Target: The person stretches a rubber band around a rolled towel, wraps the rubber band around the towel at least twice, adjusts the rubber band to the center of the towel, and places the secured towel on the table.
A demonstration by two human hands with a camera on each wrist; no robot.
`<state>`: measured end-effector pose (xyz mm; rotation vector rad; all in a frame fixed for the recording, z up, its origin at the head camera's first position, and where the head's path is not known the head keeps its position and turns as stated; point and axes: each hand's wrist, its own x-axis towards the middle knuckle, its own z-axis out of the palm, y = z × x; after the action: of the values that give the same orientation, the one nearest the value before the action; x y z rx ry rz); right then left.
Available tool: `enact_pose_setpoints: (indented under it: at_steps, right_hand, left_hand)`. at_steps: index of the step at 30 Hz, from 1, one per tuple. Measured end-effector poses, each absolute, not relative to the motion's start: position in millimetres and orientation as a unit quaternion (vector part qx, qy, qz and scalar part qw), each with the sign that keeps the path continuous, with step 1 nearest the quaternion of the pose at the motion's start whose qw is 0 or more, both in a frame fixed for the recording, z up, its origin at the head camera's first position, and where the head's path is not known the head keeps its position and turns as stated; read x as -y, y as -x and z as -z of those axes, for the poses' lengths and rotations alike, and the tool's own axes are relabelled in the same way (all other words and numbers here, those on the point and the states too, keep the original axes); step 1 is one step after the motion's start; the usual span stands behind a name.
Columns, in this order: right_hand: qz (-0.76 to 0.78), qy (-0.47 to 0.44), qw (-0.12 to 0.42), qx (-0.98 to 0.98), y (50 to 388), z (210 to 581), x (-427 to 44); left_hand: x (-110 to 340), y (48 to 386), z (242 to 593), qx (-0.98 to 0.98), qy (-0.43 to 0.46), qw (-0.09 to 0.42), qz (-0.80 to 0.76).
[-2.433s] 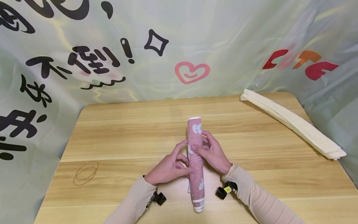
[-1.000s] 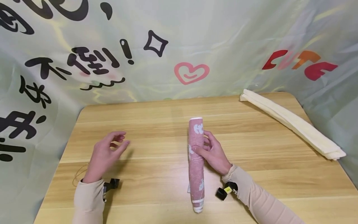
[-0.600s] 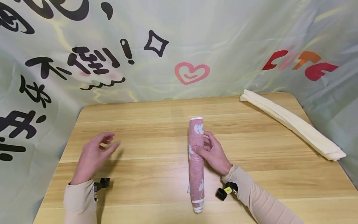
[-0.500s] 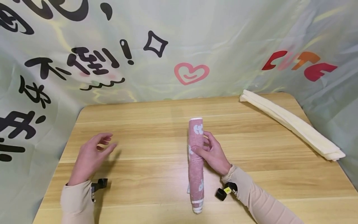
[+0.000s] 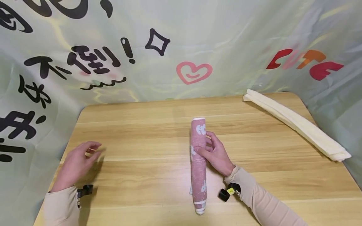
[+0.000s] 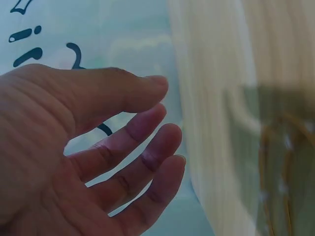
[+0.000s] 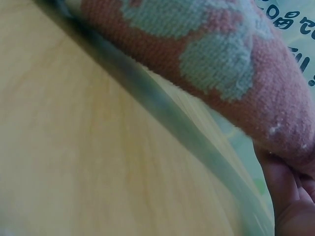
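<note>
A pink towel (image 5: 199, 175) with pale patches is rolled into a long tube, lying lengthwise at the middle of the table. My right hand (image 5: 216, 155) grips the roll from its right side, thumb on top; the right wrist view shows the towel (image 7: 216, 66) close up, with part of the hand (image 7: 290, 206) under its end. Off to the left, my left hand (image 5: 76, 164) hovers above the table with loosely bent fingers and nothing in them. The left wrist view has a thin brown band (image 6: 264, 182) lying in that hand's shadow; the head view hides it behind the hand.
A long, flat-folded cream cloth (image 5: 297, 124) lies slantwise along the right side of the wooden table (image 5: 141, 131). A pale curtain (image 5: 226, 37) with lettering and a heart encloses the back and sides.
My left hand has let go of the rolled towel and moved left, over where the thin band lay. The right hand stays on the roll, which has barely shifted.
</note>
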<state>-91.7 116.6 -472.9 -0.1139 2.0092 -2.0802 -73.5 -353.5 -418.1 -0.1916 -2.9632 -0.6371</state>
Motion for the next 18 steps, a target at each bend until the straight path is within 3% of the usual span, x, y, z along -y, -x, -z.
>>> enact_pose_setpoints:
  at_steps: [7,18]
  right_hand:
    - [0.712,0.041,0.124,-0.690,92,473,-117]
    - [0.717,0.052,0.126,-0.684,91,474,-117]
  left_hand:
    - [371,66,420,0.977,0.057,0.027,0.203]
    - [387,58,421,0.981,0.008,-0.076,0.178]
